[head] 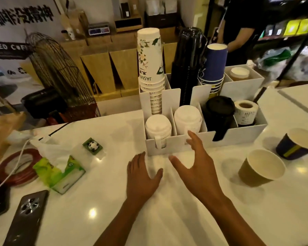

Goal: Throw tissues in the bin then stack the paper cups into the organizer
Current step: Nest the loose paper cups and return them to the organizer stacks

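A white organizer (169,144) stands on the white counter, holding a tall stack of white flowered paper cups (150,59), a black stack (188,63), a blue cup stack (214,66) and lid stacks. To its right, a brown paper cup (261,168) and a dark blue paper cup (297,144) lie tilted on the counter. My left hand (142,176) rests flat on the counter just before the organizer, holding nothing. My right hand (196,163) hovers open beside it, fingers spread, close to the organizer's front wall.
A green tissue pack (60,173) with a tissue sticking out lies at the left, beside a roll of red tape (16,167), a phone (25,219) and a small panda figure (92,145). A wire fan (60,75) stands behind the counter. A person (242,25) stands at the back right.
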A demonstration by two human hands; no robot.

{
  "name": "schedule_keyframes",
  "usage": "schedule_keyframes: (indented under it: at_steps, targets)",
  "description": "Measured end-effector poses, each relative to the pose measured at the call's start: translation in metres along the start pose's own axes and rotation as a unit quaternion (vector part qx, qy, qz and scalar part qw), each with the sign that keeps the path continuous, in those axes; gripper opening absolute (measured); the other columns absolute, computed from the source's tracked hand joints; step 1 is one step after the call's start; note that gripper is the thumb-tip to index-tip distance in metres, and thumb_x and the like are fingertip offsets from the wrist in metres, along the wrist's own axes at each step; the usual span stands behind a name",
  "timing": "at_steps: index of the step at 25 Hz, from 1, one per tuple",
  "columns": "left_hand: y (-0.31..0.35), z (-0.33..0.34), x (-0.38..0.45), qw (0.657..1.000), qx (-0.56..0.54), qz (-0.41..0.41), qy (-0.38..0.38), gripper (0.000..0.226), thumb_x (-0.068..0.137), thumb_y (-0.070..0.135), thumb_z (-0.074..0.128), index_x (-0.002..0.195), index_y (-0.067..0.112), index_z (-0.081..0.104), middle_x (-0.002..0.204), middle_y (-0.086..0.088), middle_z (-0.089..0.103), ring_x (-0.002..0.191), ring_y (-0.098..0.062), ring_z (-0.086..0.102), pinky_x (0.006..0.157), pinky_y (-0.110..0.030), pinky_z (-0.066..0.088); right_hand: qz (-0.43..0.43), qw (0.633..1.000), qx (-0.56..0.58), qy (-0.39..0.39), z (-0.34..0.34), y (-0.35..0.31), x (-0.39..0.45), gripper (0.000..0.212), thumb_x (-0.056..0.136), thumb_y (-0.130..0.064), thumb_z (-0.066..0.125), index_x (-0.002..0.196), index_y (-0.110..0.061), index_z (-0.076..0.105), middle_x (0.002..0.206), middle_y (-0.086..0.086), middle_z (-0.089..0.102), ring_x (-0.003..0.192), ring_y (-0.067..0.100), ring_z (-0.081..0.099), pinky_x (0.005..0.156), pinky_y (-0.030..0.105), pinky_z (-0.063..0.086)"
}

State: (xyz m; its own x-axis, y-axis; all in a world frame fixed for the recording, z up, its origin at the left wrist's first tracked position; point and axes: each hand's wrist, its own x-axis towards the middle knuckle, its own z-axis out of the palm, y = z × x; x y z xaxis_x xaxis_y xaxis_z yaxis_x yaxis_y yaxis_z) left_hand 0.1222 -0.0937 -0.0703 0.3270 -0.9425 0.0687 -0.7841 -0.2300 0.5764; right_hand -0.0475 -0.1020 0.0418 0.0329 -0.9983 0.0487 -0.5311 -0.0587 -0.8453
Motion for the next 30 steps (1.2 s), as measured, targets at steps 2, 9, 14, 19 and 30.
schedule_keyframes:
  at_steps: [2,9,14,19,30]
  targets:
    - [-0.003,-0.002,-0.002,0.996,-0.083,-0.022,-0.001,0.082,0.083,0.056,0.066,0.148,0.017,0.036,0.151,-0.007,0.043,0.139,-0.026,0.040,0.117,-0.044,0.033,0.034,0.999,-0.008,-0.003,-0.008,0.022,-0.029,0.082,0.081,-0.059,0.067,0.149,-0.045,0.023,0.155,-0.013,0.040,0.139,0.013,0.042,0.109,0.031,0.034]
    - [-0.004,-0.004,-0.022,0.986,-0.164,0.007,0.001,0.065,0.088,0.025,0.073,0.144,0.017,0.041,0.146,-0.009,0.045,0.133,-0.028,0.045,0.112,-0.051,0.039,0.109,0.993,-0.029,0.025,-0.060,0.082,-0.105,0.063,0.085,-0.057,0.064,0.142,-0.051,0.035,0.134,-0.028,0.049,0.124,0.003,0.049,0.106,0.029,0.042]
    - [0.038,0.008,-0.063,0.976,-0.192,0.055,-0.083,0.071,0.087,0.031,0.074,0.147,0.022,0.038,0.150,0.000,0.043,0.134,-0.018,0.043,0.114,-0.044,0.037,0.138,0.984,-0.007,0.112,-0.115,0.107,-0.126,0.054,0.085,-0.048,0.066,0.132,-0.049,0.041,0.125,-0.020,0.059,0.109,-0.006,0.054,0.094,0.028,0.048]
    - [0.123,0.047,-0.084,0.959,-0.203,0.108,-0.168,0.086,0.079,0.043,0.078,0.149,0.033,0.029,0.151,0.017,0.034,0.133,-0.003,0.035,0.111,-0.028,0.030,0.142,0.980,0.024,0.136,-0.162,0.137,-0.110,0.058,0.082,-0.052,0.063,0.136,-0.040,0.046,0.129,-0.014,0.060,0.115,0.006,0.058,0.094,0.030,0.049]
    - [0.245,0.100,-0.074,0.955,-0.240,0.063,-0.161,0.118,0.048,0.072,0.082,0.130,0.072,-0.002,0.157,0.024,0.021,0.140,-0.001,0.026,0.110,-0.025,0.027,0.083,0.993,0.062,-0.064,-0.218,0.200,-0.022,0.041,0.100,-0.035,0.050,0.140,-0.044,0.047,0.143,-0.020,0.051,0.128,0.002,0.049,0.111,0.038,0.043]
